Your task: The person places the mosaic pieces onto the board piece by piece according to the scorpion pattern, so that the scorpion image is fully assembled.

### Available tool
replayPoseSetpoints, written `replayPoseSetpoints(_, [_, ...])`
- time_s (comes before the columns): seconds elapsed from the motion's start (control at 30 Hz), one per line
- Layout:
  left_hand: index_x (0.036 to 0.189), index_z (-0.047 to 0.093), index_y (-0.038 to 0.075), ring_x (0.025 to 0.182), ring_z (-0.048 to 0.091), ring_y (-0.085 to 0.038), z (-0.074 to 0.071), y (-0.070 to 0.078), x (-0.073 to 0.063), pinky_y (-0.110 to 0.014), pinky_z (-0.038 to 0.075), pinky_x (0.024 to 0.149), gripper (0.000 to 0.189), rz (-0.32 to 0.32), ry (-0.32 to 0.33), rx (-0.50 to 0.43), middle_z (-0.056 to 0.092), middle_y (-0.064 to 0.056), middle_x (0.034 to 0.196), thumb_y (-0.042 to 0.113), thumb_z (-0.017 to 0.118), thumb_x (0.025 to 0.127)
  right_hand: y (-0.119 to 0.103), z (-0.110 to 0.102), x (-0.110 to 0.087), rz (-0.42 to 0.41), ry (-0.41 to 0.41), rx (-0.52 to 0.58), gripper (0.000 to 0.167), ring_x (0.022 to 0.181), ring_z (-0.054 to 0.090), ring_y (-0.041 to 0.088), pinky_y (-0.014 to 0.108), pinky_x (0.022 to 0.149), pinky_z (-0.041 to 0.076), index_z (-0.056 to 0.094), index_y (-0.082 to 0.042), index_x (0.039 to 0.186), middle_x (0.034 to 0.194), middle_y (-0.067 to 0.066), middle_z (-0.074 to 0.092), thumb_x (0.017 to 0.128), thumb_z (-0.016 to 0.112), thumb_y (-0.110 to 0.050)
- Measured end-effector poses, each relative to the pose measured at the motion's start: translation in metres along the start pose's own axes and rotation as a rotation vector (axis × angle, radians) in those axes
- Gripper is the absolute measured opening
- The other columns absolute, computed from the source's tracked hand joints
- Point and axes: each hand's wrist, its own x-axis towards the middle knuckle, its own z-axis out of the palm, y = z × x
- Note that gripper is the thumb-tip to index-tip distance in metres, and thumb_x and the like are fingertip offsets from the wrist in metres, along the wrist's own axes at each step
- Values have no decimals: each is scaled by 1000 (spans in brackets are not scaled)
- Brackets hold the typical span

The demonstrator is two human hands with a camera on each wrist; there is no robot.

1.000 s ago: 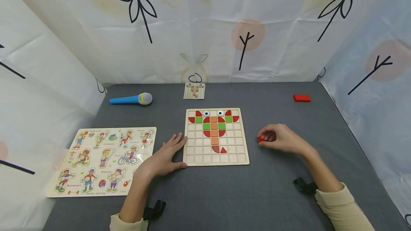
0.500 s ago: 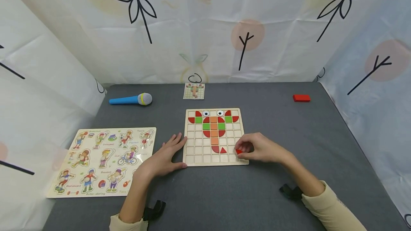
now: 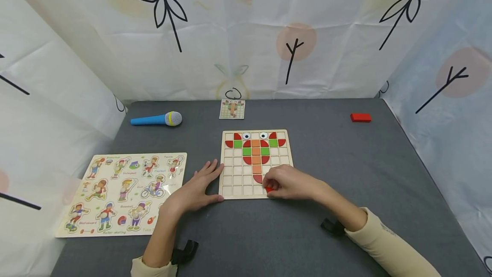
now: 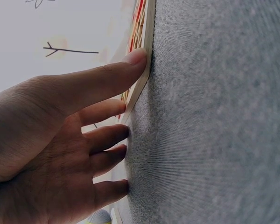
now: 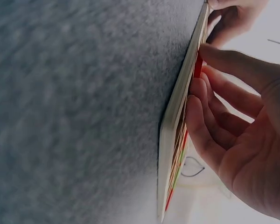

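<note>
A square wooden grid board (image 3: 234, 178) lies mid-table, its cells partly filled with red, green and orange pieces and two eye pieces. My right hand (image 3: 294, 183) is over its lower right part, pinching a small red piece (image 3: 268, 189) between thumb and fingers at a lower cell. That red piece (image 5: 198, 66) also shows in the right wrist view, close against the board's face; its full shape is hidden. My left hand (image 3: 196, 187) rests with spread fingers at the board's left edge; its thumb (image 4: 136, 57) touches the rim in the left wrist view.
Left of the board lies a puzzle board with sports figures (image 3: 127, 191). A blue toy microphone (image 3: 155, 119) lies at the back left. A small pattern card (image 3: 232, 109) lies behind the grid board, and a red block (image 3: 360, 117) at the back right.
My right hand has carried the red piece leftward from the bare table onto the grid board's lower part, and covers the red triangle there. My left hand has stayed in place.
</note>
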Motion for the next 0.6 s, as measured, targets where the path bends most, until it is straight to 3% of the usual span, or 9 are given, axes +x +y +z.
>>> replayPoseSetpoints(0.23, [172,32,9,171,8,-46,0,-1,0,-76,13,132,95,14,3,-12,18,-21,182,32,85,96,-4,1,3,-22,42,-55,10,76,62,2,18,72,56,79,-8,98,87,0,76,91,85,-6])
replayPoseSetpoints(0.47, [171,32,10,171,7,-47,0,-1,0,-77,12,131,96,21,6,-27,18,-21,182,33,86,95,-3,0,3,-19,57,-47,8,75,63,1,18,72,56,80,-8,98,86,-1,76,92,85,-8])
replayPoseSetpoints(0.6, [172,32,12,171,8,-46,4,-10,4,-78,13,130,98,38,15,-23,18,-21,182,38,86,94,-3,-2,2,-22,60,-17,8,75,63,-1,18,72,57,80,-8,99,87,-2,76,92,85,-9])
